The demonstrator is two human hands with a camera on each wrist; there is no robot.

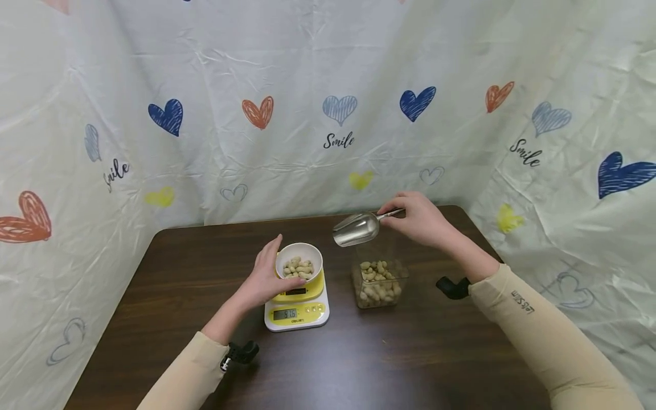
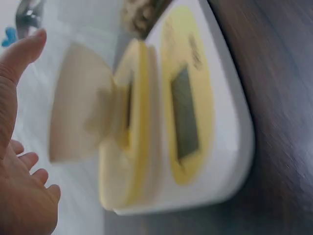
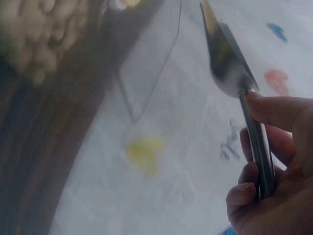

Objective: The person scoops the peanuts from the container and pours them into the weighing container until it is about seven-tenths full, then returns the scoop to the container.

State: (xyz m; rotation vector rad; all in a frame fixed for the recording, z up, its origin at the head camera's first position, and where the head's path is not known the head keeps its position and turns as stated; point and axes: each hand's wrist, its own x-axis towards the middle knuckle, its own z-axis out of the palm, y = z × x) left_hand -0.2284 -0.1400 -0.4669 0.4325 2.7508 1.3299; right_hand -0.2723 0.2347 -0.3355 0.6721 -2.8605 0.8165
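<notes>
My left hand (image 1: pixel 266 279) reaches around a white bowl (image 1: pixel 303 249), its thumb and fingers spread wide. A gap shows between that hand and the bowl's side in the left wrist view. Several peanuts (image 1: pixel 297 266) in their shells lie in the bowl, which stands on a yellow-and-white kitchen scale (image 1: pixel 319 300) with digits on its display. At the right, my right hand (image 1: pixel 422 221) grips a metal scoop (image 1: pixel 357 229) by its handle. The scoop is held in the air above the back of a clear container (image 1: pixel 403 273) of peanuts; no peanuts show in it.
A dark brown wooden table (image 1: pixel 174 285) carries the scale and the container, side by side with a strip of tabletop between them. Behind and beside the table hangs a white curtain (image 1: pixel 287 62) printed with hearts.
</notes>
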